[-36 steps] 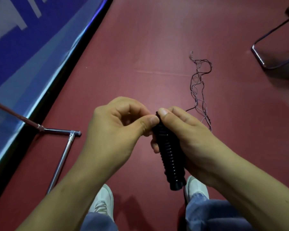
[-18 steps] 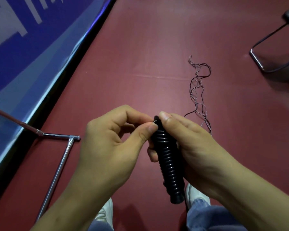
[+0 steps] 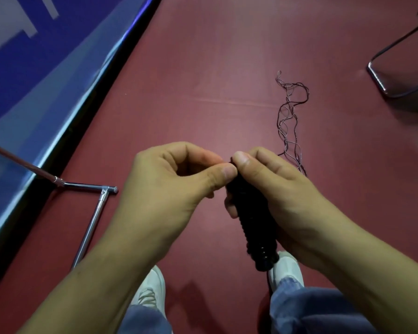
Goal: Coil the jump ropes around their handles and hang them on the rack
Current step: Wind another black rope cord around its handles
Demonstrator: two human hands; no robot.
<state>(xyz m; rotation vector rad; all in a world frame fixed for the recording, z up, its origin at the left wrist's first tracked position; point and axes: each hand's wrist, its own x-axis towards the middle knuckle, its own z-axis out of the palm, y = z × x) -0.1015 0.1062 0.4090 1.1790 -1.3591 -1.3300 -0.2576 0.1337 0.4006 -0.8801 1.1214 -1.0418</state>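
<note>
Black handle in right hand, left hand nearer than before.

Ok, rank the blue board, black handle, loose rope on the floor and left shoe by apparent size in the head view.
1. Blue board.
2. Black handle and loose rope: similar length; the handle is nearer and partly covered by the right hand, so no ranking.
3. Left shoe.
</note>
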